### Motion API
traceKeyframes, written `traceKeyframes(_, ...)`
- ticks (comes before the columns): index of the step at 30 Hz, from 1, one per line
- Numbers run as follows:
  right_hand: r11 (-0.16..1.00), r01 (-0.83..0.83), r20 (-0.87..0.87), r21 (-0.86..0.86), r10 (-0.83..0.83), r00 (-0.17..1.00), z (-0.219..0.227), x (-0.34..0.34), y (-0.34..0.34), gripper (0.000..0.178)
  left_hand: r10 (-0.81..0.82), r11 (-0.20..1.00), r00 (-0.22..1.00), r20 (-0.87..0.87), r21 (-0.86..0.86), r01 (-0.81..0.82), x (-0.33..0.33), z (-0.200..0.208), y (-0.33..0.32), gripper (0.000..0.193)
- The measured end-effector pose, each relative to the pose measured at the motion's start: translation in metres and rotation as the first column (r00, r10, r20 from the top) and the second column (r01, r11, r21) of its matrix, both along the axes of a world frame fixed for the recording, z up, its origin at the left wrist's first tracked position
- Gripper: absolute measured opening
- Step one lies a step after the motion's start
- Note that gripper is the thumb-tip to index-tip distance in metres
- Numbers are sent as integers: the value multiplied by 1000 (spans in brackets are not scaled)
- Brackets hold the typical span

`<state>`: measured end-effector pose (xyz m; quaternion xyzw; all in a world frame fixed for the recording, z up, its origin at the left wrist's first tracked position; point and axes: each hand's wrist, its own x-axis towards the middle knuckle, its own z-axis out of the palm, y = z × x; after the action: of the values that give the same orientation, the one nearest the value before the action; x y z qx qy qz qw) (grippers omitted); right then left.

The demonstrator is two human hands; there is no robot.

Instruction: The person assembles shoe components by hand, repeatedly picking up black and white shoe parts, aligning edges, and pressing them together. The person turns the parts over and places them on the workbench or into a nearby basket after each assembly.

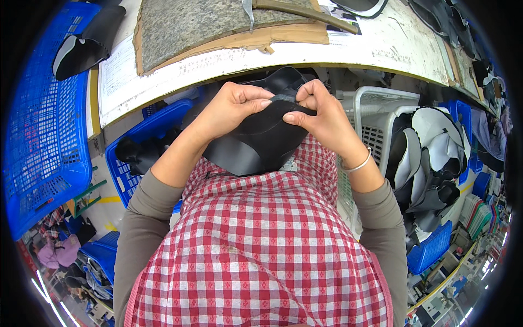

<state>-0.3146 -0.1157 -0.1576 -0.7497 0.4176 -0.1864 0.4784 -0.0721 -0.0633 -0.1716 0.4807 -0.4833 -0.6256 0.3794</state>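
Observation:
A black leather shoe upper (256, 139) lies over my lap, its top edge raised between my two hands. My left hand (234, 106) pinches that edge from the left, thumb along the near side. On the right, my right hand (321, 111) grips the same edge with curled fingers, its thumb pressed on the black surface. The fingertips of the two hands are a short way apart. Folds of the black material hide part of what lies between and behind the fingers.
Ahead stands a white table (212, 65) with a stone slab (190, 32) and a wooden-handled hammer (305, 15). Blue baskets (49, 125) (122, 182) flank my left. At right, a white basket (376, 103) stands beside a heap of black-and-white uppers (430, 158).

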Motion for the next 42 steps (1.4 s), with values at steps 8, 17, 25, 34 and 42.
traceKeyframes(8,949,-88,207,303,25,978,-7,-2,-9,38,10,999,1000,-13,-40,-10,-2,-6,7,21)
traceKeyframes(17,994,28,8,-103,-28,1000,-12,7,4,35,65,995,998,9,70,-66,-12,16,13,9)
traceKeyframes(25,946,-3,-87,-324,-26,996,0,22,18,37,-212,966,917,338,-69,249,2,34,-9,21)
traceKeyframes(34,966,-6,-20,-259,0,1000,-4,18,14,48,-527,821,832,171,354,448,10,44,-66,28)
traceKeyframes(42,941,37,50,-338,-21,999,-14,21,7,44,-202,844,618,759,-185,503,-8,52,-35,14)
